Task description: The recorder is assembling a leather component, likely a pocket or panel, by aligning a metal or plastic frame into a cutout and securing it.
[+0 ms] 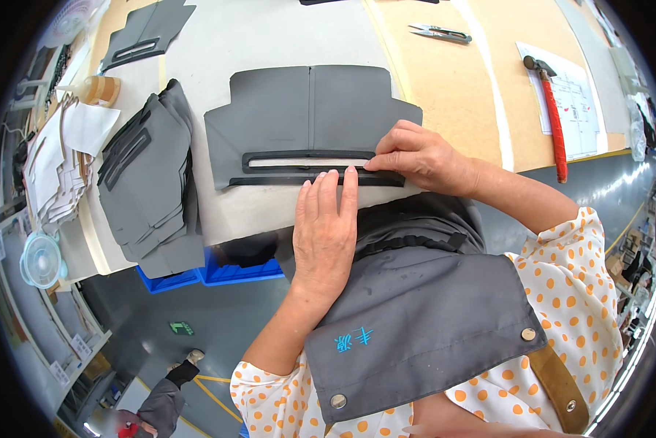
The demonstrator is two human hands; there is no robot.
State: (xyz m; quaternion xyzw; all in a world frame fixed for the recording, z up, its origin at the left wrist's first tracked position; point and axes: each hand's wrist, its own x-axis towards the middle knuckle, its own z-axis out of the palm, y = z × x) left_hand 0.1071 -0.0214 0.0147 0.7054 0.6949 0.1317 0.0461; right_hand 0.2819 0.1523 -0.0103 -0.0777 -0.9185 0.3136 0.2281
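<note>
A flat grey panel (269,109) of leather-like sheet lies before me, with a seam down its middle. Near its front edge is a long slot framed by black edging (258,162), and a black strip (255,181) runs along the edge itself. My left hand (324,226) rests with fingers stretched out flat, their tips on the strip and the slot's lower border. At the slot's right end, my right hand (416,160) has thumb and forefinger pinched together on the black edging; the fingers hide exactly what is gripped.
Left of the panel is a stack of similar grey pieces (149,190), beside white sheets (58,168) and a bottle (101,90). Thread snips (441,33) and a red-handled hammer (553,124) lie at right. Blue crates (240,272) stand below the table; another person (164,401) is at lower left.
</note>
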